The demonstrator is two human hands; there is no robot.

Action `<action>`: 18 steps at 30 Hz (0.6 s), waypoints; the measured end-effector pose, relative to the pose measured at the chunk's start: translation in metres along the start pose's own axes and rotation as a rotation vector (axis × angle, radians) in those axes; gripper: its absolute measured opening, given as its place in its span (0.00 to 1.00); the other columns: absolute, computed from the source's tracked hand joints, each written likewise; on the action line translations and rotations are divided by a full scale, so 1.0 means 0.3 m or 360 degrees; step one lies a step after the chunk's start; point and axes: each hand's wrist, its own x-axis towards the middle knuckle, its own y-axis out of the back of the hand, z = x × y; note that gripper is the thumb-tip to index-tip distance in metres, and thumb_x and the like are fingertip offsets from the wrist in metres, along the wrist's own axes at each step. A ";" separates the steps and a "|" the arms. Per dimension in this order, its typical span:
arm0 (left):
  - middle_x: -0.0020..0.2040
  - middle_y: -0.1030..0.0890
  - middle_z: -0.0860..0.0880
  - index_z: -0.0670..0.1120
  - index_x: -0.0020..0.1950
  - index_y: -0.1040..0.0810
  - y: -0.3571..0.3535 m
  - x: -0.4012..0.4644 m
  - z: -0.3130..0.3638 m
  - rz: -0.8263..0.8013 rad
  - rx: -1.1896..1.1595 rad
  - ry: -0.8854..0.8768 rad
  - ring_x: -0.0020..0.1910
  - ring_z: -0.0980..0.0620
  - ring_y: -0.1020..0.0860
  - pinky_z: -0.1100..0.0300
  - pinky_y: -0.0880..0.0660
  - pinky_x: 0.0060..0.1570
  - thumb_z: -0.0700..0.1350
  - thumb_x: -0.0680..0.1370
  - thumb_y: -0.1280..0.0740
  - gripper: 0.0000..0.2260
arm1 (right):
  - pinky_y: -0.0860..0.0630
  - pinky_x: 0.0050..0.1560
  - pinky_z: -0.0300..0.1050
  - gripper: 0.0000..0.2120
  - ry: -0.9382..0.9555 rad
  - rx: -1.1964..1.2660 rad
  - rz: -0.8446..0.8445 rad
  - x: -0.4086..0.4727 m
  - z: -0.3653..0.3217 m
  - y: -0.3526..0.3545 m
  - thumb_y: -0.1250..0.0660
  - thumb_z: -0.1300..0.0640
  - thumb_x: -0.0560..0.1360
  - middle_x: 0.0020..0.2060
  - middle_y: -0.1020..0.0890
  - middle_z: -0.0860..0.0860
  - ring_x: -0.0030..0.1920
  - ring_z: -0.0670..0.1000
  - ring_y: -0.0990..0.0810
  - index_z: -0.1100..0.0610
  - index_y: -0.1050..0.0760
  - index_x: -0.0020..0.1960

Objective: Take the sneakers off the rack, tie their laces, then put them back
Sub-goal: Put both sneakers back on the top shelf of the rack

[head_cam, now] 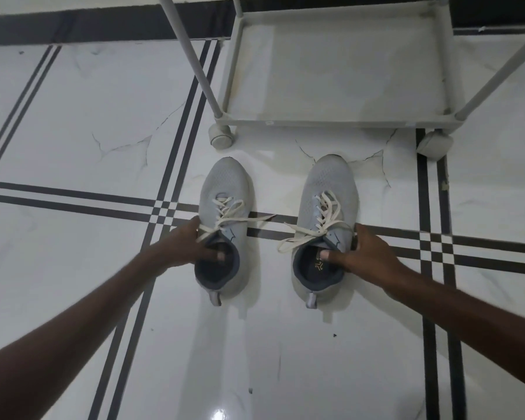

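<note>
Two light grey sneakers with loose white laces stand side by side on the tiled floor, toes pointing toward the rack. My left hand (185, 246) grips the collar of the left sneaker (225, 189), thumb inside the opening. My right hand (365, 253) holds the collar of the right sneaker (331, 183) the same way, thumb in the opening. The laces lie untied across the tongues and trail onto the floor between the shoes. The grey rack (340, 119) stands just beyond the toes; its bottom shelf holds nothing.
The rack rests on castor wheels (222, 137), one at each front corner, close to the sneaker toes. Its slanted grey posts (191, 56) rise at the left and right. The floor is glossy white tile with dark stripe lines (176, 165).
</note>
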 end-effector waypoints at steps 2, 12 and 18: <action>0.50 0.19 0.48 0.49 0.63 0.27 -0.040 0.009 -0.012 0.0185 0.0053 -0.0088 0.49 0.46 0.20 0.62 0.27 0.37 0.48 0.62 0.25 0.30 | 0.20 0.55 0.56 0.34 -0.0004 0.0041 0.0064 0.010 -0.012 -0.010 0.19 0.43 0.60 0.53 0.19 0.51 0.53 0.54 0.20 0.53 0.27 0.61; 0.48 0.17 0.50 0.54 0.64 0.24 -0.155 0.004 0.081 0.0279 -0.0146 -0.0266 0.47 0.49 0.19 0.61 0.24 0.45 0.47 0.65 0.28 0.27 | 0.24 0.49 0.47 0.24 0.0097 -0.0034 0.0028 0.010 -0.092 -0.013 0.23 0.60 0.67 0.52 0.18 0.55 0.52 0.55 0.20 0.59 0.25 0.61; 0.47 0.18 0.54 0.60 0.69 0.28 -0.079 -0.208 0.164 0.0256 -0.0308 -0.0253 0.45 0.55 0.20 0.68 0.27 0.40 0.52 0.64 0.31 0.31 | 0.21 0.54 0.53 0.24 0.0127 -0.0059 0.0033 -0.188 -0.188 0.108 0.24 0.60 0.67 0.51 0.17 0.53 0.51 0.54 0.18 0.57 0.24 0.61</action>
